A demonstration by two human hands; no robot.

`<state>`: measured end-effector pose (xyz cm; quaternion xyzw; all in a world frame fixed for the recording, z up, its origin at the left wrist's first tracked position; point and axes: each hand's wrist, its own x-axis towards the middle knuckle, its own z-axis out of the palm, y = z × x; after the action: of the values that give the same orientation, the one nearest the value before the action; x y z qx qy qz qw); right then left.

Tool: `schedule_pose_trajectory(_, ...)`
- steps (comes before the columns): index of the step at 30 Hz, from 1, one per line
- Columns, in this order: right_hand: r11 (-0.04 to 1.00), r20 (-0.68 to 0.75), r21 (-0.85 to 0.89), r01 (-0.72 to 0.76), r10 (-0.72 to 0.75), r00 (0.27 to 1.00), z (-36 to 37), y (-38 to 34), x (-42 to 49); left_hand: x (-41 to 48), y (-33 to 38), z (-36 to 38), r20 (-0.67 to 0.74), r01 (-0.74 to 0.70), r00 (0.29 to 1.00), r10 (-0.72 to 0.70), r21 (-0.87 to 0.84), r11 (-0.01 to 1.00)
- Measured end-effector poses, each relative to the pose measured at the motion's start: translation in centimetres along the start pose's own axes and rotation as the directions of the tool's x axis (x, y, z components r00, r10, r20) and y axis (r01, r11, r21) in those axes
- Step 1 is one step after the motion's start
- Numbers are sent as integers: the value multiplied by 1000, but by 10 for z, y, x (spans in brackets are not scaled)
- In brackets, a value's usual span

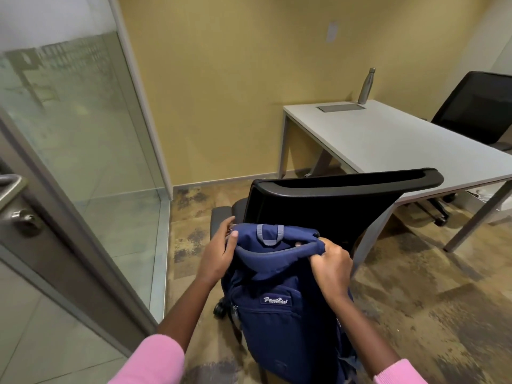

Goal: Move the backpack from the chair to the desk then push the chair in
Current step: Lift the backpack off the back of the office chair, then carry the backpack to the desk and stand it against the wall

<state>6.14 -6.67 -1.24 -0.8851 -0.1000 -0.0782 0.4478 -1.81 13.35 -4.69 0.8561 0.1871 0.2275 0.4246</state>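
A navy blue backpack (279, 309) hangs upright in front of me, behind the back of a black office chair (332, 200). My left hand (219, 253) grips its top left edge. My right hand (331, 266) is closed on the padded strap at its top right. The chair stands a little out from the near corner of a white desk (388, 145), its backrest towards me. The chair's seat is mostly hidden by the backrest and the backpack.
A metal bottle (366, 85) stands at the far edge of the desk beside a grey cable hatch (340, 107). A second black chair (482, 109) sits behind the desk at right. A glass partition and door (69, 139) close off the left side.
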Motion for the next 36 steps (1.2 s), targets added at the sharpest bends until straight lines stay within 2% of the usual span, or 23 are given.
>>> schedule_pose_trajectory(2, 998, 13, 53, -18, 18, 1000, 7, -10, -3, -9, -6, -4, -106, 44, 993, -57, -117, 992)
schedule_pose_trajectory(4, 995, 47, 98, -33, 28, 998, 14, -22, -5, -18, -14, -11, -164, 56, 983, -81, -156, 986)
schedule_pose_trajectory(11, 962, 119, 255, -96, 67, 991, 39, -81, -7, -23, -44, -61, -202, 117, 971, -129, -68, 991)
schedule_pose_trajectory(14, 949, 166, 300, -98, 49, 985, 50, -113, -3, -2, -47, -84, -298, 172, 938, -176, -39, 984)
schedule_pose_trajectory(17, 922, 209, 366, -127, 52, 976, 61, -140, 2, 22, -43, -102, -425, 230, 874, -237, -67, 971)
schedule_pose_trajectory(20, 884, 216, 434, -173, 84, 973, 69, -159, 13, 45, -31, -110, -543, 201, 808, -227, -108, 974)
schedule_pose_trajectory(25, 823, 207, 531, -202, 105, 973, 81, -181, 40, 86, -10, -128, -660, 142, 731, -175, -104, 984)
schedule_pose_trajectory(31, 767, 245, 618, -173, 21, 969, 101, -216, 73, 133, 2, -160, -744, 119, 658, -116, -50, 992)
schedule_pose_trajectory(36, 753, 201, 651, -89, -58, 978, 124, -245, 117, 189, 8, -183, -782, 102, 618, -83, -24, 994)
